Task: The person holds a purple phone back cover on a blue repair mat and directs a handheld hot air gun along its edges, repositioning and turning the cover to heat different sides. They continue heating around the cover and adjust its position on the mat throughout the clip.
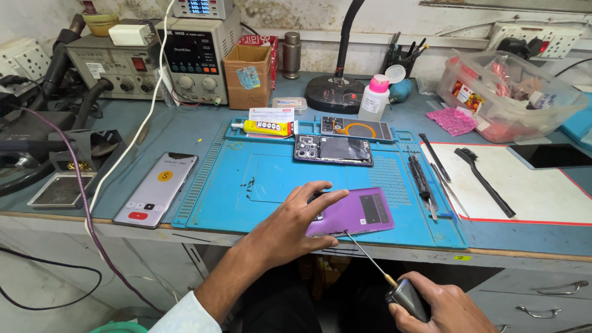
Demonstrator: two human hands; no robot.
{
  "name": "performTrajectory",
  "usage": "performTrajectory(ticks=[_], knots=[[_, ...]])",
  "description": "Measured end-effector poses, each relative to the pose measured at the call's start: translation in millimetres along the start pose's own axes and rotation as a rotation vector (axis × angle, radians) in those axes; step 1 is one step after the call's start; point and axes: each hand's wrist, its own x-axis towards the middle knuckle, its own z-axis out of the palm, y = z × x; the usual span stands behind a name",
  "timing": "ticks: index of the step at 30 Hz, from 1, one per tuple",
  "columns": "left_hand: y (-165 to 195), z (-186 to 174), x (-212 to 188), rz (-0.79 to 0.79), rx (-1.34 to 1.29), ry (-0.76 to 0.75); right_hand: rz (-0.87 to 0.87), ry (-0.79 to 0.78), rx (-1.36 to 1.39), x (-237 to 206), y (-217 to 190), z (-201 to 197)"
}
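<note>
At a repair bench, left hand (296, 225) pins purple phone (354, 213) on blue mat (246, 191) w/ fingers flat, right hand (441, 305) grips screwdriver (385, 277), tip at phone's near edge; a slip could gouge the back.

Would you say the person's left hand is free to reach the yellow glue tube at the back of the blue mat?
Probably not at once: the left hand is pressing on the purple phone. Once lifted, the blue mat between it and the yellow glue tube looks unobstructed.

Stained, peeling wall (320, 12) behind a cluttered blue workbench (185, 123), grey drawers (542, 302) beneath, even light.
</note>
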Motion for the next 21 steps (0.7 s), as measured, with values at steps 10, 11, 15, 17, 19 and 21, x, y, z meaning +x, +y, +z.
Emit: performTrajectory(ticks=[10, 11, 15, 17, 19, 21], knots=[[-2.5, 1.2, -1.1, 0.027, -0.006, 0.041, 0.017, -0.023, 0.039, 0.9, -4.3, -3.3], [-2.4, 0.8, -0.9, 0.028, -0.013, 0.041, 0.027, -0.028, 0.041, 0.5, -4.1, -3.6], [1.0, -3.8, -1.8, 0.025, -0.05, 0.016, 0.036, -0.031, 0.065, -0.8, -2.1, -3.2], [3.3, -8.8, -3.7, 0.045, -0.088, 0.003, 0.01, -0.017, 0.062, -1.0, -0.7, -1.9], [5.3, -14.7, -6.1, -0.011, -0.185, -0.051, -0.029, 0.005, 0.04, -1.1, 0.8, -0.9], [5.5, -21.7, -8.1, -0.035, -0.237, -0.091, -0.02, -0.015, 0.046, -0.6, 1.6, -0.3]])
